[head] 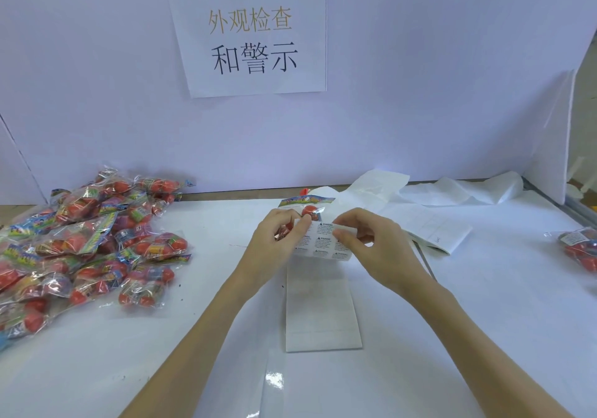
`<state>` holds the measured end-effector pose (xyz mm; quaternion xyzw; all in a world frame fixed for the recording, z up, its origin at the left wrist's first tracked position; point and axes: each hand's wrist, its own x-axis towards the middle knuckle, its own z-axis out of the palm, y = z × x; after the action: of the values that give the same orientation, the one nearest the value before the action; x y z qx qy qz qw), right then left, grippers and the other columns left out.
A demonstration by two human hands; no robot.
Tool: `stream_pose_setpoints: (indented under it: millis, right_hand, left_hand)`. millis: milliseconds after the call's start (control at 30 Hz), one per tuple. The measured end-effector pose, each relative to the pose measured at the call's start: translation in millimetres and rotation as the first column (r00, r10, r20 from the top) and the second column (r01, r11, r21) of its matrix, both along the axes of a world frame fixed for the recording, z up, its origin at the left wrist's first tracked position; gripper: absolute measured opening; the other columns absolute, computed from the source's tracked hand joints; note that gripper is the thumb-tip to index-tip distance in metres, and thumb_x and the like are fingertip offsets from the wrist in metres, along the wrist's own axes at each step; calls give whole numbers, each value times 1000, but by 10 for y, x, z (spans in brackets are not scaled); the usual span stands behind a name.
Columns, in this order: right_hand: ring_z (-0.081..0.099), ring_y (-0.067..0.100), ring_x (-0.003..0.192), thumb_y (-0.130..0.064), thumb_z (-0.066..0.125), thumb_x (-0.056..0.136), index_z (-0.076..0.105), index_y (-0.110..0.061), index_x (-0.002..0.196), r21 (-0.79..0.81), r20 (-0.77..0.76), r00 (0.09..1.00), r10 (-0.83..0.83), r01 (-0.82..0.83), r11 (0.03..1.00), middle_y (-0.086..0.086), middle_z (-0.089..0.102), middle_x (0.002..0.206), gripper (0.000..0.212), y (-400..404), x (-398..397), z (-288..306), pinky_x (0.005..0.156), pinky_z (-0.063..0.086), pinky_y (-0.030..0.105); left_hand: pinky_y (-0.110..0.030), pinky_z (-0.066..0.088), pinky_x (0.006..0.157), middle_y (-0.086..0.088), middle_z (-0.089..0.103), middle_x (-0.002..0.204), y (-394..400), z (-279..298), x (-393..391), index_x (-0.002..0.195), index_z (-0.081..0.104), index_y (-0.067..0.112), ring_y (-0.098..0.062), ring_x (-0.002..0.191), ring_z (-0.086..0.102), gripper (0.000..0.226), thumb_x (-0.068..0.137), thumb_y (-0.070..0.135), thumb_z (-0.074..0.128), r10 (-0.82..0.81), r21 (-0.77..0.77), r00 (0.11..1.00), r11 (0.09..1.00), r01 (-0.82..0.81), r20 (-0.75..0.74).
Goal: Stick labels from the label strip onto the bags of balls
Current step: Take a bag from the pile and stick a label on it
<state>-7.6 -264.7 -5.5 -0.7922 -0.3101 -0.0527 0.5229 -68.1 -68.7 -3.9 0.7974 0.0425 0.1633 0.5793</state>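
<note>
fingertips [339, 233] seemingly at label strip [323, 240] edge

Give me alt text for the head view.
Both hands, left hand and right hand, pinch a label strip over a bag of balls. A pile of bags lies left, one labelled bag right.

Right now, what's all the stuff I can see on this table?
pile of bags: many, clear with red balls, table's left side
held bag: one, red balls, behind the hands
label strip: one, white, warning labels, table centre, pinched by both hands
labelled bag: one, red balls, right edge
spent backing paper: white, crumpled, far right
paper sign: one, white, on the wall
left hand: pinches strip
right hand: pinches strip
</note>
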Motion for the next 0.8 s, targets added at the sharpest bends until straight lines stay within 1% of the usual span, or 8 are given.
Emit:
stream_pose_setpoints:
  millis: [133, 267, 433, 533, 600, 667, 733, 800]
  right_hand:
    - [65, 12, 91, -10, 71, 98, 77, -36, 106, -31, 126, 992, -1, 5, 1000, -17, 72, 96, 28, 6, -24, -19, 74, 52, 15]
    - [59, 6, 89, -8, 76, 94, 82, -26, 110, -17, 272, 962, -27, 33, 999, -11, 69, 101, 25, 15, -59, -28, 78, 45, 12]
    - [64, 11, 99, -8, 79, 92, 83, -22, 103, 3, 306, 952, -25, 25, 1000, -7, 70, 107, 18, 23, -75, -14, 83, 52, 25]
    - [66, 13, 110, -8, 77, 93, 81, -20, 99, 63, 247, 969, -26, 11, 998, -8, 72, 109, 14, 48, -110, 19, 89, 52, 25]
    - [68, 15, 112, -6, 72, 96, 77, -20, 100, 194, 154, 987, -35, 4, 981, -10, 74, 109, 15, 47, -120, 66, 90, 53, 24]
    - [71, 14, 106, -4, 67, 99, 75, -20, 100, 332, 17, 1000, -25, 18, 943, -8, 76, 105, 18, 20, -100, 120, 87, 54, 22]
    - [73, 12, 94, -5, 66, 100, 74, -21, 99, 391, -93, 995, -41, 74, 917, -7, 78, 97, 18, -12, -71, 156, 82, 56, 22]
    - [72, 12, 85, -5, 65, 100, 73, -21, 100, 425, -185, 982, -33, 111, 898, -3, 78, 92, 17, -29, -58, 167, 76, 56, 20]
  left_hand:
    - [-37, 50, 79, -6, 69, 112, -34, -12, 11, 94, 74, 6, -24, 101, 63, 32, 104, 33, 60, 8, -98, 1000, 995, -10, -17]
    - [-28, 47, 71, -4, 73, 101, -48, -7, 5, 94, 69, -3, -9, 88, 64, 40, 105, 35, 59, 27, -135, 998, 990, -34, -52]
    - [-29, 45, 73, -12, 72, 106, -61, -16, 16, 100, 67, -7, -17, 93, 62, 46, 105, 38, 58, 53, -104, 996, 993, -61, -76]
    - [-23, 44, 65, -12, 72, 99, -54, -19, 1, 91, 63, -6, -14, 84, 62, 46, 104, 38, 59, 37, -101, 997, 994, -43, -68]
    - [-21, 43, 64, -15, 67, 96, -41, -21, -10, 89, 63, -3, -15, 81, 60, 45, 104, 39, 59, 26, -89, 997, 996, -32, -66]
    - [-20, 47, 67, -11, 70, 102, -36, -3, -12, 97, 73, 7, -12, 85, 64, 45, 107, 44, 50, 30, -113, 997, 993, -37, -65]
    - [-20, 50, 66, 1, 73, 101, -11, 49, -18, 99, 75, 14, -10, 85, 67, 54, 109, 53, 39, 57, -196, 997, 978, -65, -45]
    - [-29, 52, 69, 11, 72, 96, 60, 92, -12, 100, 73, 13, -12, 84, 65, 51, 104, 53, 43, 78, -254, 997, 965, -74, 5]
